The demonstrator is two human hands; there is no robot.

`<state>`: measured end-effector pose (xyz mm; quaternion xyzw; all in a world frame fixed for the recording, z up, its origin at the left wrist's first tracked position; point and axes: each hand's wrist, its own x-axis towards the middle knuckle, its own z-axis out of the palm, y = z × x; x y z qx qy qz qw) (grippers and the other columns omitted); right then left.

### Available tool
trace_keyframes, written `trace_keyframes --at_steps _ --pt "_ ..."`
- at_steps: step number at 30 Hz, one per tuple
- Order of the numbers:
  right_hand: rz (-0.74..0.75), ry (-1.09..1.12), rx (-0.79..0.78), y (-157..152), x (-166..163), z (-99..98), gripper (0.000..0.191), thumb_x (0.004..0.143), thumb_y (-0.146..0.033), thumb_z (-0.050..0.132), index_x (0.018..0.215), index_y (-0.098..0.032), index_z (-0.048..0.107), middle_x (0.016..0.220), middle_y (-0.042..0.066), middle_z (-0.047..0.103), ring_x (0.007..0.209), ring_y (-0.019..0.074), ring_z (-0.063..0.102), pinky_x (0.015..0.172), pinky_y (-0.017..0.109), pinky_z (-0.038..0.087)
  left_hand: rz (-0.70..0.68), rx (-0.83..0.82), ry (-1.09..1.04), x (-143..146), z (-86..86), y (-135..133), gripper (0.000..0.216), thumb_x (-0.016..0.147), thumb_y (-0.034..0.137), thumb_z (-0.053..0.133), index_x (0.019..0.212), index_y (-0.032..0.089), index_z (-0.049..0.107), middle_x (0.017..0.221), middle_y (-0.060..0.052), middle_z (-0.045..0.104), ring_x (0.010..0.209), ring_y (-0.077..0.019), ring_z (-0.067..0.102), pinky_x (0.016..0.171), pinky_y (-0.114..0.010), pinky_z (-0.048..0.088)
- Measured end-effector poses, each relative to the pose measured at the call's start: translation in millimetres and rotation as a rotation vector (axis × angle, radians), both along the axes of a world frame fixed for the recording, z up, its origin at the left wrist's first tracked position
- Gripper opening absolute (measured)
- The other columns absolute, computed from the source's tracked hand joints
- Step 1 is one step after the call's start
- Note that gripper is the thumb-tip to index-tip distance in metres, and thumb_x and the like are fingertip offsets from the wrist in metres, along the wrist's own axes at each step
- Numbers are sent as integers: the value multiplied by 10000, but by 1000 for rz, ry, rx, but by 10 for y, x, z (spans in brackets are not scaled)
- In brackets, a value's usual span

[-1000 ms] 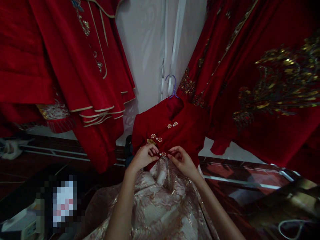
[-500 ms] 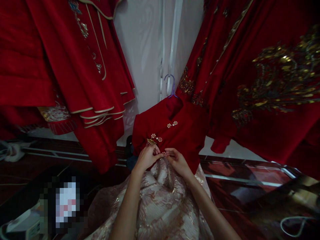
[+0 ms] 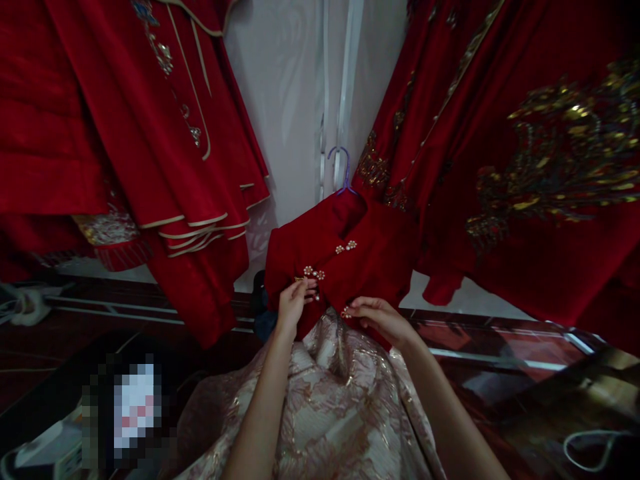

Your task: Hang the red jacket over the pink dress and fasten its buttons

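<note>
A small red velvet jacket (image 3: 370, 257) with pearl knot buttons (image 3: 346, 247) hangs on a purple hanger (image 3: 343, 170) over a pale gold brocade skirt (image 3: 325, 407). My left hand (image 3: 294, 301) pinches the jacket's left front edge just below the middle pearl button (image 3: 313, 273). My right hand (image 3: 380, 317) holds the right front edge at the hem, fingers curled on a pearl clasp (image 3: 346, 312). The two front edges are pulled apart at the bottom.
Large red embroidered robes hang at left (image 3: 125, 133) and at right (image 3: 525, 167), close on both sides. A white wall (image 3: 295, 100) is behind. Dark glossy floor (image 3: 490, 353) lies below. A blurred device (image 3: 130, 407) sits at lower left, a white cord (image 3: 595, 447) at lower right.
My hands were together at the lowest clasp; now they have drawn apart, the left moving up toward the middle button and the right sliding right, opening the jacket's bottom.
</note>
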<state>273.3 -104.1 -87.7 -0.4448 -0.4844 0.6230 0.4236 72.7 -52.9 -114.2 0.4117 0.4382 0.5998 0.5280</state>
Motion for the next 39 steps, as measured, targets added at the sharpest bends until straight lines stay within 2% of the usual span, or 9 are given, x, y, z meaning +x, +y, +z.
trace_keyframes --at_steps 3,6,11,16,20,24,32,36,39 --pt "9 17 3 -39 100 96 183 634 -265 749 742 -168 637 766 2 667 657 79 552 526 189 338 -54 -10 -118 26 21 -10 366 726 425 625 925 124 689 1000 -125 691 888 -178 644 756 -266 460" --pt "14 32 1 -63 92 120 180 635 -262 751 730 -169 630 749 -6 654 648 73 536 527 190 333 -100 -51 -135 71 61 -10 336 728 400 633 943 149 693 1041 -106 686 923 -171 637 788 -260 435" --pt "35 20 10 -73 107 110 177 655 -278 738 746 -169 631 801 11 666 704 90 554 545 197 337 72 -44 -170 210 122 13 328 669 361 700 916 145 691 1003 -91 695 844 -149 639 767 -249 438" --pt "13 31 -2 -75 165 118 169 665 -264 738 752 -174 625 811 8 668 717 86 554 561 193 347 26 -28 -323 263 153 23 317 640 345 729 879 139 696 963 -83 703 845 -134 642 815 -250 442" --pt "19 23 -6 -94 173 132 169 666 -265 738 751 -175 623 824 8 670 733 87 559 566 190 351 76 -85 -291 253 168 35 303 607 335 748 826 131 698 866 -73 714 746 -120 641 750 -238 452" --pt "23 11 24 -85 172 124 176 665 -280 735 758 -177 627 815 3 668 717 86 559 564 193 354 96 -120 -240 260 193 27 323 638 377 713 837 122 700 883 -90 714 739 -127 646 723 -238 463" --pt "33 -23 28 -82 155 107 206 663 -317 723 765 -176 613 849 21 672 743 108 582 570 205 374 111 -31 -235 321 157 77 237 657 295 694 814 117 685 881 -82 717 791 -140 662 813 -280 486" --pt "34 -49 32 -92 147 123 233 654 -336 726 767 -173 603 862 32 669 774 123 591 577 210 387 142 -27 -216 327 147 73 226 662 297 693 805 123 675 890 -83 716 790 -142 662 787 -274 494" --pt "79 -65 51 -96 241 147 236 652 -336 728 764 -172 600 835 28 663 774 128 595 634 233 416 29 -55 -182 295 212 14 278 682 377 678 808 129 680 880 -87 711 748 -136 652 716 -248 493"
